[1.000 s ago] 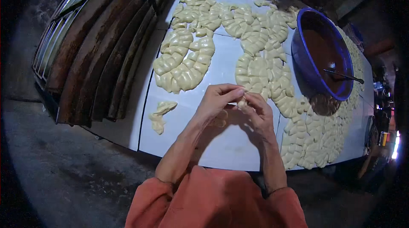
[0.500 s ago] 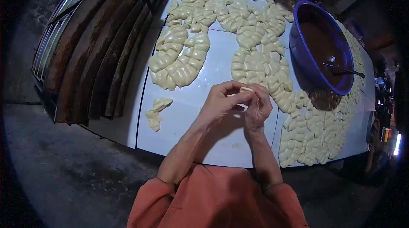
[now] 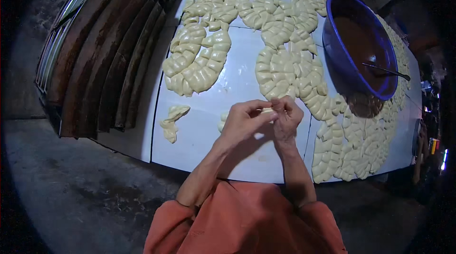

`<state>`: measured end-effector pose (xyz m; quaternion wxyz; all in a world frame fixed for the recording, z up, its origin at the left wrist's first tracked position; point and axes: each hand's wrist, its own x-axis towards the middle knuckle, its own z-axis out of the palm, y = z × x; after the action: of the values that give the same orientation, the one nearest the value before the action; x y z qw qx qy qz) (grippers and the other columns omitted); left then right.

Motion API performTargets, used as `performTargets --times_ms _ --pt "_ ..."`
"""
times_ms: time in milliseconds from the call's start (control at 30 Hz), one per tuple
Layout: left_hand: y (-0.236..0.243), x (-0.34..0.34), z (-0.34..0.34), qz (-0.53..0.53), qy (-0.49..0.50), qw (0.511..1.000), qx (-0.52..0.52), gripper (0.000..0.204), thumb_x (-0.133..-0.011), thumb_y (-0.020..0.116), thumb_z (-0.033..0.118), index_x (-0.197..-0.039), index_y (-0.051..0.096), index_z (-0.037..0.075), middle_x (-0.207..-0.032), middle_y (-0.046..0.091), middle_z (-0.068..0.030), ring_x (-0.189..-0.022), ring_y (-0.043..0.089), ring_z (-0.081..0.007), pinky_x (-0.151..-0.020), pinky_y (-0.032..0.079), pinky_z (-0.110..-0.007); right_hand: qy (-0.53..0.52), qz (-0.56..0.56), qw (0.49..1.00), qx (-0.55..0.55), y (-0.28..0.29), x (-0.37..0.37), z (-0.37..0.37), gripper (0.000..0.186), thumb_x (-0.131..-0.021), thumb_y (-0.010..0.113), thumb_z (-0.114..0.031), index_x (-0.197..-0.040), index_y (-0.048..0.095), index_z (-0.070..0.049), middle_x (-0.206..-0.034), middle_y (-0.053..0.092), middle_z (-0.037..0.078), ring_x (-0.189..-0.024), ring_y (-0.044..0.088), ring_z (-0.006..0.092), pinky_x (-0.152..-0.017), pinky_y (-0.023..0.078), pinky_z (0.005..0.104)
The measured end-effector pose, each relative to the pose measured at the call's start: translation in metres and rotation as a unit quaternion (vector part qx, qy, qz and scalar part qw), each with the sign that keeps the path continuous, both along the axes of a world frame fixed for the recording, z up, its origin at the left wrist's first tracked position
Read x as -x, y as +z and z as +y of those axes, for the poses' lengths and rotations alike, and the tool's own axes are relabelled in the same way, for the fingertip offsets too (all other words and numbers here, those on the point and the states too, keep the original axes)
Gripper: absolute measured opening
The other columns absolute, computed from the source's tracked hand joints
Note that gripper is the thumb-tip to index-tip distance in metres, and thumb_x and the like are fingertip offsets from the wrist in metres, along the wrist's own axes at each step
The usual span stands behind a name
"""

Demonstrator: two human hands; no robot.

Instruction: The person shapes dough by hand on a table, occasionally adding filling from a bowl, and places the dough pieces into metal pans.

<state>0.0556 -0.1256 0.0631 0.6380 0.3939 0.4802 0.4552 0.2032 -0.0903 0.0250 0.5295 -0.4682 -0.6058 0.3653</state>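
Observation:
Over the near part of the white table (image 3: 243, 47), my hands are together, pinching a small pale dough piece (image 3: 267, 110). My left hand (image 3: 243, 122) has thumb and forefinger closed on its left side, and my right hand (image 3: 288, 123) grips it from the right. Fingers hide most of the piece. Just left of my left hand, another pale dough piece (image 3: 222, 121) partly shows on the table. A crumpled dough scrap (image 3: 173, 122) lies farther left. Shaped dough pieces (image 3: 202, 71) form a curved, close-packed group beyond my hands.
A blue basin (image 3: 329, 40) of brown contents stands at the right, with a long-handled utensil (image 3: 387, 69) leaning in it. More dough pieces (image 3: 327, 152) cover the table's right side. Dark curved-looking trays or boards (image 3: 107, 59) are stacked at the left.
My hands stay together while the fingers shift around the dough piece. A pale piece beside my left hand has come into sight. The whole view has shifted slightly.

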Motion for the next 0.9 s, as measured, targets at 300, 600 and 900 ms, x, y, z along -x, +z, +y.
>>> performTargets --times_ms 300,600,900 --pt "-0.034 0.011 -0.031 -0.047 0.031 0.996 0.067 0.040 -0.102 0.060 0.030 -0.123 0.067 -0.004 -0.079 0.067 -0.0019 -0.071 0.060 -0.0090 -0.065 0.050 -0.027 0.219 -0.201 0.955 0.011 0.032 -0.032 -0.045 0.033 -0.087 0.073 -0.007 -0.120 0.066 -0.002 -0.111 0.069 0.014 -0.101 0.068 0.0275 -0.086 0.056 0.0366" --pt "-0.001 0.100 -0.082 0.217 0.169 0.960 0.057 0.044 -0.098 0.063 0.017 -0.139 0.057 0.003 -0.110 0.072 -0.0143 -0.085 0.069 -0.0143 -0.071 0.056 -0.028 0.198 -0.296 0.933 0.046 0.005 -0.018 -0.043 0.018 -0.092 0.067 -0.014 -0.106 0.070 -0.003 -0.102 0.069 0.014 -0.092 0.067 0.0303 -0.082 0.053 0.0374" --pt "-0.009 0.172 -0.122 0.550 0.292 0.778 -0.085 0.022 -0.090 0.071 0.015 -0.109 0.073 0.004 -0.108 0.071 -0.0105 -0.098 0.065 -0.0270 -0.087 0.051 -0.038 0.161 -0.345 0.919 0.103 0.019 0.002 -0.049 0.017 -0.093 0.060 -0.006 -0.106 0.067 0.002 -0.103 0.066 0.019 -0.093 0.066 0.0351 -0.082 0.053 0.0391"
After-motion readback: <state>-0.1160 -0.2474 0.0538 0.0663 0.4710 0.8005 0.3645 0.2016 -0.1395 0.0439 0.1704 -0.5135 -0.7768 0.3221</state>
